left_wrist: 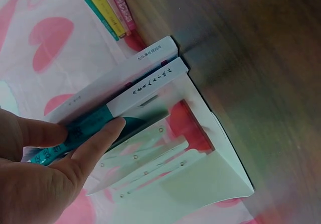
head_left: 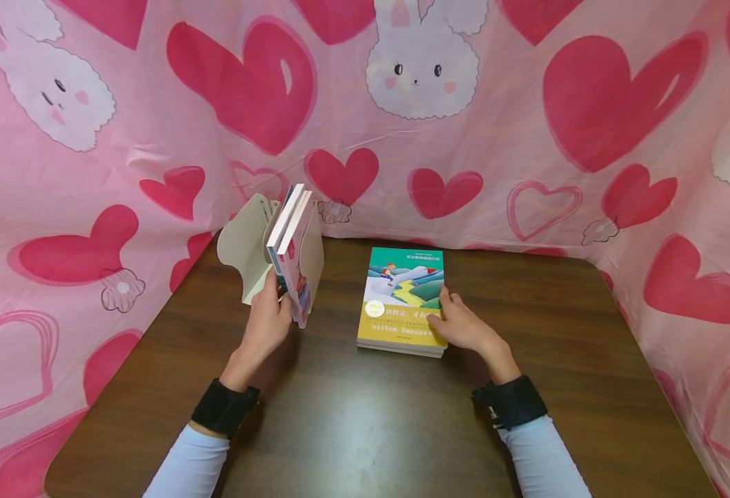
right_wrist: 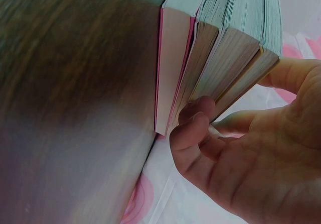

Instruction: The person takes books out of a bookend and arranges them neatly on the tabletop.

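Note:
A white file holder (head_left: 235, 242) stands at the table's back left, with two books (head_left: 291, 220) upright in it. My left hand (head_left: 268, 315) pinches the spine of the book with a teal-and-white spine (left_wrist: 89, 127) between thumb and finger. Beside it stands the other, whitish-spined book (left_wrist: 123, 76). Near the table's middle lies a stack of books (head_left: 405, 277), its top cover green and yellow with an illustration. My right hand (head_left: 466, 326) holds that stack's right side, a digit over the top cover and curled fingers (right_wrist: 193, 128) against the page edges.
The brown wooden table (head_left: 365, 422) fills the lower view. A pink curtain (head_left: 502, 131) with hearts and rabbits hangs behind and on both sides. In the left wrist view the stack's coloured spines (left_wrist: 108, 8) show at the top.

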`<state>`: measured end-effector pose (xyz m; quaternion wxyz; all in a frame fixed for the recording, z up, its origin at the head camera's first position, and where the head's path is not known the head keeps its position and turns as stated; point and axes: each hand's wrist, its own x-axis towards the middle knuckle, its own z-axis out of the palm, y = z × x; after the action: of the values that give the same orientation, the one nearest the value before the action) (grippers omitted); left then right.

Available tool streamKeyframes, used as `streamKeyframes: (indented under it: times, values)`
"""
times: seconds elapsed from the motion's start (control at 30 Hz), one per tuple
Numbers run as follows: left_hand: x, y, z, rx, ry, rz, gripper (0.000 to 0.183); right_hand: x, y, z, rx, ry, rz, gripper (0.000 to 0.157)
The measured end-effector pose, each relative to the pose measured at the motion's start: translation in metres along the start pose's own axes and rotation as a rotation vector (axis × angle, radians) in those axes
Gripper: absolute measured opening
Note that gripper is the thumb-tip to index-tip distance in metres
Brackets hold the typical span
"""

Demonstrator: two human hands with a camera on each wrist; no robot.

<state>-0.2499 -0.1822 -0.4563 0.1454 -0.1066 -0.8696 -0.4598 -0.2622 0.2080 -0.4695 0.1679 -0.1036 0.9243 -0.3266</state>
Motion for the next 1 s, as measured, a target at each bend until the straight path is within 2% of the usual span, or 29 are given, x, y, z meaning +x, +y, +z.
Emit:
streamKeyframes:
  times: [0.2, 0.33, 0.57, 0.77, 0.87, 1.0]
  values:
    - [-0.008, 0.001, -0.002, 0.022, 0.035, -0.011, 0.060, 0.000, 0.000, 0.001, 0.006, -0.005, -0.002, 0.086]
    - [-0.014, 0.002, -0.004, 0.008, 0.033, -0.011, 0.061, 0.000, -0.001, 0.002, 0.000, -0.004, -0.003, 0.085]
    - [-0.011, 0.000, -0.007, -0.061, -0.061, -0.034, 0.076, 0.000, -0.002, 0.000, 0.006, 0.002, 0.003, 0.085]
    - [-0.007, -0.002, -0.009, -0.094, -0.128, -0.035, 0.078, -0.002, -0.002, 0.001, 0.006, -0.001, 0.008, 0.085]
    - [-0.009, -0.003, -0.008, -0.096, -0.127, -0.020, 0.076, -0.002, -0.001, 0.001, 0.005, -0.002, 0.009, 0.086]
    - [-0.014, -0.002, -0.009, -0.069, -0.088, -0.021, 0.072, 0.000, 0.000, 0.001, -0.001, 0.000, 0.005, 0.085]
